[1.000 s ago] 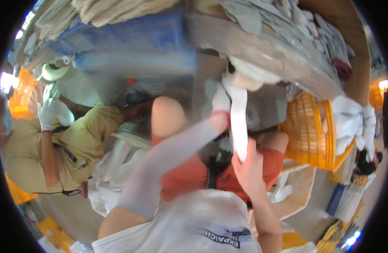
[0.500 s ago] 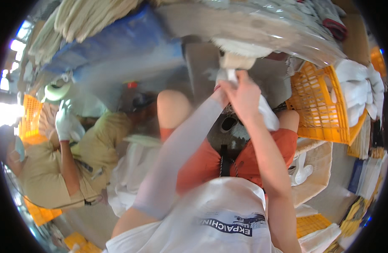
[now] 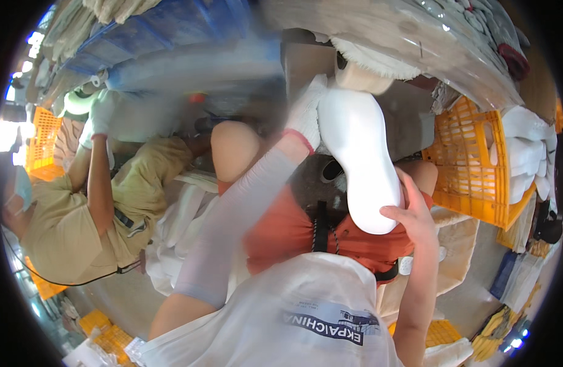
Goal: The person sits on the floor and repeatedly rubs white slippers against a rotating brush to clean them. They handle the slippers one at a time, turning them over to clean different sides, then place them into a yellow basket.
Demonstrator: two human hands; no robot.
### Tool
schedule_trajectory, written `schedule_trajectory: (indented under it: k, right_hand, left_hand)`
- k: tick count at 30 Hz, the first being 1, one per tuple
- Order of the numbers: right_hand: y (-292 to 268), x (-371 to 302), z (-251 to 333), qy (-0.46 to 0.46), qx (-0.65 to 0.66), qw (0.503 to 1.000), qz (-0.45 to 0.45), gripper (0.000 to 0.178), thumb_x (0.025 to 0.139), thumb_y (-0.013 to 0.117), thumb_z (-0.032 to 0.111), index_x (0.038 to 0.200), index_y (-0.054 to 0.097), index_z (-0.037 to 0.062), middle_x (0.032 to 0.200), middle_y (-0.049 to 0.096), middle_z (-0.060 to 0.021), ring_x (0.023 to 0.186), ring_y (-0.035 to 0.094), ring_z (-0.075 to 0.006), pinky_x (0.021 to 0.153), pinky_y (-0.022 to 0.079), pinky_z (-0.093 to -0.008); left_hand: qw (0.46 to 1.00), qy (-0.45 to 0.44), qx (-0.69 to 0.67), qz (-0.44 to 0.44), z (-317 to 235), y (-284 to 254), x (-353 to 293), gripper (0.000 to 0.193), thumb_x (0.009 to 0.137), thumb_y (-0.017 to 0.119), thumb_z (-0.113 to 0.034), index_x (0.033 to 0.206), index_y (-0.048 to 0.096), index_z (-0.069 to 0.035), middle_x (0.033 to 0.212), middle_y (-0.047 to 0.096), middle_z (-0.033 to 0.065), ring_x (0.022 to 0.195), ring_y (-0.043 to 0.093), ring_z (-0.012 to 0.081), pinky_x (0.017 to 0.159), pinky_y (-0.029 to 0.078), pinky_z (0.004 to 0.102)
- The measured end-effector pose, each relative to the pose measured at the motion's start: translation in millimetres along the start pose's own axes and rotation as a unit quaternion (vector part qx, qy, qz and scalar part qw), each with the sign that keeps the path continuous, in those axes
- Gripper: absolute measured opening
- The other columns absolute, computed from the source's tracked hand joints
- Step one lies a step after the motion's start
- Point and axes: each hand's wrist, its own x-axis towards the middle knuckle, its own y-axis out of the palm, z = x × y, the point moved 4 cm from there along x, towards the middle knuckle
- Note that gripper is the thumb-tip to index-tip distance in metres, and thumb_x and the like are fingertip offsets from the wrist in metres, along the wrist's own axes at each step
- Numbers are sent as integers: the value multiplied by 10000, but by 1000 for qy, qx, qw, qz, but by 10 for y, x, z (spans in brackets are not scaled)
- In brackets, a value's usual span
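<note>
A white shoe sole (image 3: pixel 362 153) lies lengthwise between my hands, its broad smooth face turned up. My left hand (image 3: pixel 307 113), in a white knit glove with a red cuff, is closed along the far left edge; most of its fingers are hidden. Bare, my right hand (image 3: pixel 411 208) grips the near rounded end, thumb on top and fingers around the right side. Just beyond the far end of the sole sits a beige wheel-like part (image 3: pixel 362 76) with a fuzzy white brush (image 3: pixel 379 61); whether the sole touches it I cannot tell.
On the right, an orange crate (image 3: pixel 468 162) leans with several white soles (image 3: pixel 523 147) by it. A person in tan clothes (image 3: pixel 64 214) works at the left, gloved hands at a pale round wheel (image 3: pixel 78 103). A blue bin (image 3: pixel 159 37) stands far left, a plastic-covered surface (image 3: pixel 410 37) ahead.
My hands were close together by the brush with the sole narrow between them. Now the right hand has come down toward me, and the sole's broad face shows.
</note>
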Motion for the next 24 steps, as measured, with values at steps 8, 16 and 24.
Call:
schedule_trajectory:
  k: [8, 16, 24]
  right_hand:
    - [193, 628, 312, -87, -186, 976, -73, 726, 825, 814, 310, 1372, 549, -86, 1243, 678, -205, 1156, 647, -277, 995, 500, -337]
    - [-820, 511, -227, 156, -19, 985, -77, 497, 923, 764, 364, 1209, 663, -29, 1082, 737, -146, 981, 718, -239, 875, 582, -365]
    - [300, 918, -74, 15, 6, 1000, -24, 587, 869, 790, 140, 1372, 551, -44, 1282, 676, -143, 1198, 639, -237, 1039, 499, -385]
  left_hand:
    - [999, 28, -25, -21, -339, 288, 118, 570, 1084, 485, -487, 1433, 541, -40, 1341, 610, 88, 1180, 582, 220, 1020, 488, 318]
    - [808, 137, 485, 306, 263, 768, -461, 532, 1001, 611, -419, 1402, 582, -72, 1245, 657, 149, 1138, 631, 287, 991, 507, 384]
    - [994, 50, -96, 1, 10, 82, 265, 577, 1055, 490, -483, 1443, 544, -59, 1416, 596, 146, 1268, 584, 313, 1095, 466, 423]
